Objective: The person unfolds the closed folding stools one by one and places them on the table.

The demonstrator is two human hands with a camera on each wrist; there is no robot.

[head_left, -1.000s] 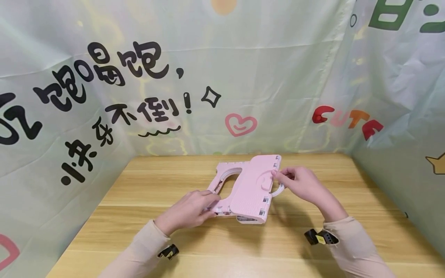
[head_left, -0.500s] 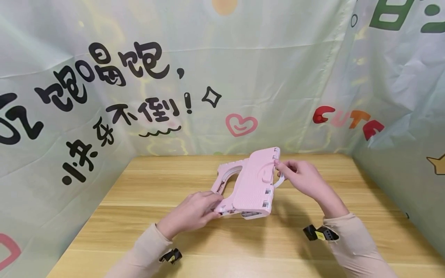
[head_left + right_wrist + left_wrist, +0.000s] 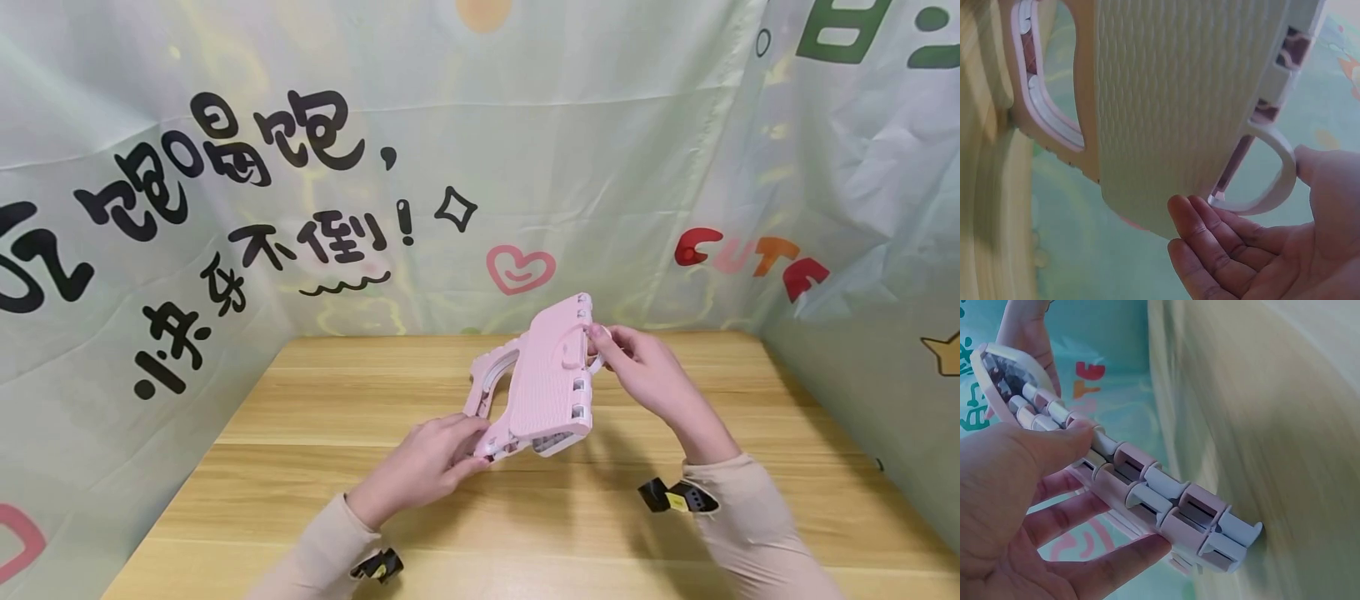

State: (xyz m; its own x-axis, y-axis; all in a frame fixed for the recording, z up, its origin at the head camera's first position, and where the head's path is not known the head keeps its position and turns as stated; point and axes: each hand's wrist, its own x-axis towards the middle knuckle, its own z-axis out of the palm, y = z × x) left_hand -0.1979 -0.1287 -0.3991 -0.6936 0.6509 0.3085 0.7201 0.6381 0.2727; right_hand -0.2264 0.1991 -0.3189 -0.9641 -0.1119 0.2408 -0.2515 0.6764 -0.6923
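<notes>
A pink and white folding stool (image 3: 551,371), folded flat, is held tilted above the wooden table in the head view. My left hand (image 3: 423,462) grips its leg end, thumb on one side and fingers on the other. Along that end, the left wrist view shows interlocking pink and white hinge pieces (image 3: 1125,469). At the opposite side, my right hand (image 3: 652,375) holds the curved white carrying handle (image 3: 1286,175). The right wrist view has my thumb against the handle's outside, with several fingertips by its lower end. A wavy-textured panel (image 3: 1172,94) faces that camera.
The wooden table (image 3: 315,392) spreads under and around both hands. Pale printed cloth (image 3: 600,167) with lettering and drawings hangs behind it and along both sides. A small black device (image 3: 678,497) is strapped at each wrist.
The stool has risen and tipped further upright, its handle side going up. My right hand has moved up with the handle, and my left hand has shifted slightly right.
</notes>
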